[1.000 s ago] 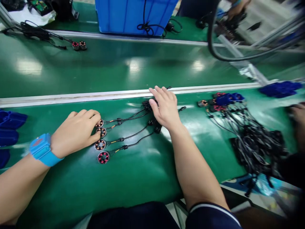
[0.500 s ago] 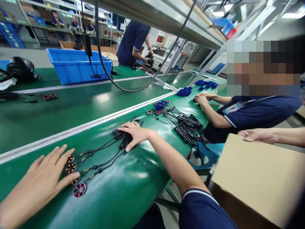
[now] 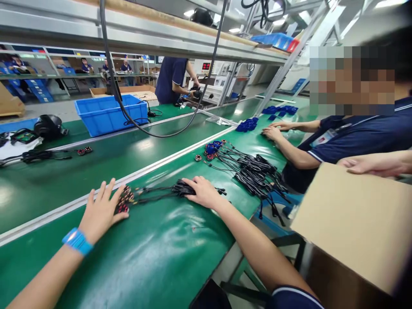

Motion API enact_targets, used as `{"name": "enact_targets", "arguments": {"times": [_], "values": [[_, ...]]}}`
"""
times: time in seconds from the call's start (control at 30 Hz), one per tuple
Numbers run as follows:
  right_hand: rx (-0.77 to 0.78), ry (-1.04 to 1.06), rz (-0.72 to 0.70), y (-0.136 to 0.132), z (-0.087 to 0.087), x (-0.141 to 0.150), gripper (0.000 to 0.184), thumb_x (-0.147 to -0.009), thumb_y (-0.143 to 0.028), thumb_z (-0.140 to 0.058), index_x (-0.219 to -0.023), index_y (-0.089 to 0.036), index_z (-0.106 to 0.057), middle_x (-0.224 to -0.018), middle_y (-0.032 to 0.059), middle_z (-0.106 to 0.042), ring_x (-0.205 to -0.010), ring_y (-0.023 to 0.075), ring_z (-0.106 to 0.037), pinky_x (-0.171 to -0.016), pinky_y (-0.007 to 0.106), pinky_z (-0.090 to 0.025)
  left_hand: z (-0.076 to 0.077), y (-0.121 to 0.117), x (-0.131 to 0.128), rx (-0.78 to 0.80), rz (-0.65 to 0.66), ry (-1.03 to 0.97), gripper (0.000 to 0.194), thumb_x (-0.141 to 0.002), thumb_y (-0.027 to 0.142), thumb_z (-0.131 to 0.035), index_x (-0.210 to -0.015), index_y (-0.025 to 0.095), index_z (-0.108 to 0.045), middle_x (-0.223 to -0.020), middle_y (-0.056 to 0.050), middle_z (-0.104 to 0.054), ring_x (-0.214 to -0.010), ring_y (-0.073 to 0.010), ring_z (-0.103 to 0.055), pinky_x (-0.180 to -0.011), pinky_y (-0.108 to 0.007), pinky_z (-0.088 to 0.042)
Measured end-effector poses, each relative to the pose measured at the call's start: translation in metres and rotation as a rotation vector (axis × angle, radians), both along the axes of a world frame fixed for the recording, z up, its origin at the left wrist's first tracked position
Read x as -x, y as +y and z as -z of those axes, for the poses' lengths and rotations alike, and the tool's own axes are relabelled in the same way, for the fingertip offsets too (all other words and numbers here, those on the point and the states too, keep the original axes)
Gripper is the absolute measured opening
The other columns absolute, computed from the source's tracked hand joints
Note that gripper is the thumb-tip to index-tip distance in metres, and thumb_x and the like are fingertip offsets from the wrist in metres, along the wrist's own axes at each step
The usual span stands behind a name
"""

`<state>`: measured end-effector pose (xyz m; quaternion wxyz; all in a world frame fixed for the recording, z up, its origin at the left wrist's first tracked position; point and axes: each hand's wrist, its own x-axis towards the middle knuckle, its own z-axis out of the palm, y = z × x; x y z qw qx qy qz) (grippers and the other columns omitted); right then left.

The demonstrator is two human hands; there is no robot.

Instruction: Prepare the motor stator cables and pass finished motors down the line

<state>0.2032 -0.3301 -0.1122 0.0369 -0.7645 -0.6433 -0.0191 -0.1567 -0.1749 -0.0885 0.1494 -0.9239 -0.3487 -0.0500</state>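
Observation:
My left hand (image 3: 102,210), a blue band on its wrist, lies spread with its fingers and thumb against a cluster of small round motor stators (image 3: 126,196). The stators have copper and red windings and sit close together, partly covered by the fingers. Thin black leads run from them to a bundle of coiled black cables (image 3: 182,188). Over the right end of that bundle, my right hand (image 3: 203,192) is curled, thumb and fingers around the cables. Plug ends (image 3: 222,191) stick out beyond it.
Farther right lie a pile of black cables (image 3: 254,171) with stators and blue parts (image 3: 214,148). A co-worker's hands (image 3: 273,131) rest near more blue pieces (image 3: 247,124). Another person's hand holds a cardboard box (image 3: 354,219). A blue bin (image 3: 111,113) stands behind; a black cable (image 3: 154,133) hangs in front.
My view has swung up and right, bringing co-workers and the cardboard box into sight. The stators, once in a spaced row, are now bunched together and, with their cables, moved toward the rail.

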Motion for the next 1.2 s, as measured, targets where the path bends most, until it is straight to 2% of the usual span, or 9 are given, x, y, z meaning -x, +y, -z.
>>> {"name": "enact_targets", "arguments": {"times": [0.1,0.23,0.43,0.53,0.63,0.8,0.93,1.1,1.2], "values": [[-0.017,-0.062,0.228,-0.026,-0.004,-0.029,0.062,-0.092,-0.046,-0.065,-0.149,-0.027,-0.049,-0.112,0.0123,-0.060,-0.108,0.0295,-0.055,-0.092,0.038,-0.045,-0.012,-0.003,-0.044,-0.049,0.040,-0.067,0.087,-0.086,0.053,-0.073,-0.156,0.015,-0.037,-0.163,-0.024,-0.023,-0.148,-0.0485,-0.028,-0.114,-0.069,-0.030],[-0.021,-0.152,0.490,-0.067,-0.010,-0.063,0.058,-0.091,-0.041,-0.065,-0.146,-0.023,-0.054,-0.113,0.0155,-0.061,-0.109,0.0336,-0.056,-0.087,0.040,-0.045,-0.010,-0.038,-0.073,0.035,0.245,-0.104,0.088,-0.083,0.055,-0.075,-0.156,0.024,-0.037,-0.164,-0.019,-0.023,-0.151,-0.0439,-0.025,-0.118,-0.067,-0.028],[-0.022,-0.263,0.734,-0.111,-0.012,-0.085,0.053,-0.094,-0.043,-0.060,-0.141,-0.020,-0.057,-0.114,0.0176,-0.062,-0.111,0.0368,-0.055,-0.090,0.047,-0.042,0.013,-0.084,-0.055,0.165,0.439,-0.086,0.095,-0.076,0.059,-0.079,-0.156,0.031,-0.036,-0.163,-0.017,-0.026,-0.149,-0.0448,-0.028,-0.114,-0.071,-0.033],[-0.094,-0.311,0.749,-0.110,-0.012,-0.084,0.072,-0.088,-0.059,-0.067,-0.146,-0.019,-0.051,-0.128,0.0200,-0.058,-0.118,0.0378,-0.052,-0.101,0.053,-0.037,0.023,-0.097,-0.040,0.194,0.468,-0.075,0.096,-0.076,0.065,-0.077,-0.156,0.033,-0.035,-0.163,-0.015,-0.028,-0.147,-0.0455,-0.031,-0.112,-0.072,-0.035],[-0.207,-0.274,0.586,-0.076,-0.009,-0.065,0.089,-0.084,-0.072,-0.064,-0.154,-0.022,-0.040,-0.154,0.0234,-0.038,-0.138,0.0403,-0.039,-0.112,0.057,-0.029,0.036,-0.106,-0.030,0.214,0.496,-0.072,0.082,-0.085,0.069,-0.064,-0.155,0.035,-0.038,-0.160,-0.013,-0.034,-0.144,-0.0444,-0.039,-0.109,-0.070,-0.040],[-0.161,-0.115,0.242,0.032,0.012,-0.021,0.091,-0.083,-0.082,-0.056,-0.158,-0.038,-0.029,-0.169,0.0135,-0.007,-0.153,0.0422,-0.010,-0.117,0.067,-0.015,0.053,-0.111,-0.026,0.223,0.541,-0.119,0.069,-0.097,0.067,-0.047,-0.157,0.038,-0.029,-0.157,-0.008,-0.041,-0.140,-0.0383,-0.047,-0.112,-0.059,-0.042],[-0.149,-0.054,0.357,0.090,0.020,-0.033,0.062,-0.099,-0.065,-0.044,-0.154,-0.037,-0.040,-0.167,0.0126,-0.019,-0.153,0.0378,-0.016,-0.117,0.064,-0.017,0.042,-0.113,-0.030,0.369,0.495,-0.035,0.068,-0.097,0.067,-0.047,-0.156,0.038,-0.032,-0.159,-0.010,-0.035,-0.143,-0.0414,-0.042,-0.111,-0.066,-0.042],[-0.282,-0.054,0.574,0.117,0.013,-0.069,0.063,-0.105,-0.045,-0.035,-0.155,-0.007,-0.038,-0.161,0.0323,-0.020,-0.150,0.0438,-0.017,-0.113,0.067,-0.019,0.032,-0.112,-0.037,0.595,0.461,0.039,0.077,-0.092,0.069,-0.055,-0.157,0.035,-0.032,-0.161,-0.015,-0.030,-0.147,-0.0444,-0.031,-0.113,-0.075,-0.033],[-0.344,-0.100,0.442,0.138,0.018,-0.057,0.060,-0.105,-0.043,-0.038,-0.155,-0.011,-0.037,-0.164,0.0262,-0.018,-0.153,0.0380,-0.013,-0.116,0.062,-0.017,0.048,-0.108,-0.037,0.589,0.497,-0.044,0.080,-0.091,0.074,-0.049,-0.158,0.036,-0.027,-0.160,-0.015,-0.033,-0.147,-0.0439,-0.031,-0.115,-0.074,-0.031]]}}
